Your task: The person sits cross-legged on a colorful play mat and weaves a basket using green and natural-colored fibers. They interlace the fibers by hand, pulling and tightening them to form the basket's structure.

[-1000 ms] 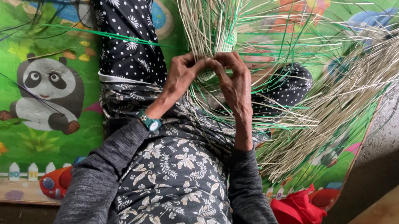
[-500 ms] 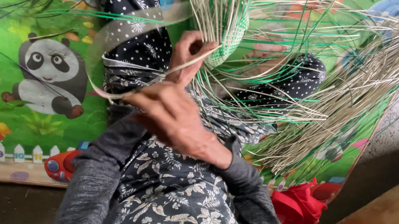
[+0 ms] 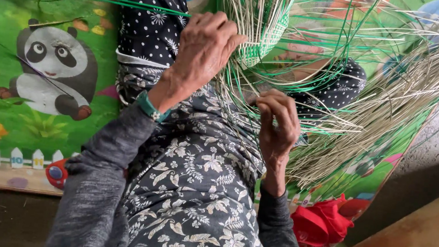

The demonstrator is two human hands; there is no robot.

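The woven piece [image 3: 263, 31] runs off the top edge, so its upper part cannot be seen, and loose strips [image 3: 393, 97] hide much of it. The left hand [image 3: 202, 49] covers its near side; the fingertips are buried among the strips. What the right hand [image 3: 277, 126] pinches is too thin to tell. The red cloth [image 3: 322, 225] is partly hidden behind the sleeve.

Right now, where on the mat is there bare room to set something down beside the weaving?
Bare mat lies at the left, around the panda picture beside the polka-dot leg. Crowded: the right side, where loose straw strips fan over the mat, and the middle, where left hand and right hand work the woven piece.
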